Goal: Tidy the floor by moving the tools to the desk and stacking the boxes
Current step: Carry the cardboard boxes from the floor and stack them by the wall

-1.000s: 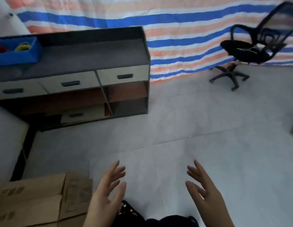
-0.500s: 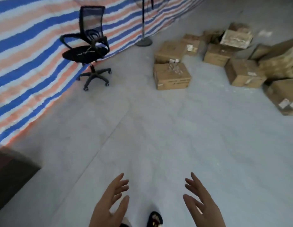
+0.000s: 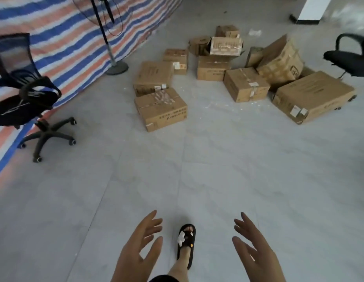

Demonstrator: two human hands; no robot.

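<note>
Brown cardboard boxes [image 3: 160,108] lie scattered on the floor, upper centre of frame. My left hand [image 3: 136,251] and right hand [image 3: 256,253]: grip empty, fingers spread. Suggest taking the nearest box first, hands under opposite edges.

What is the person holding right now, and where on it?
Nothing. The left hand and right hand are both open and empty; the boxes lie untouched ahead.
</note>
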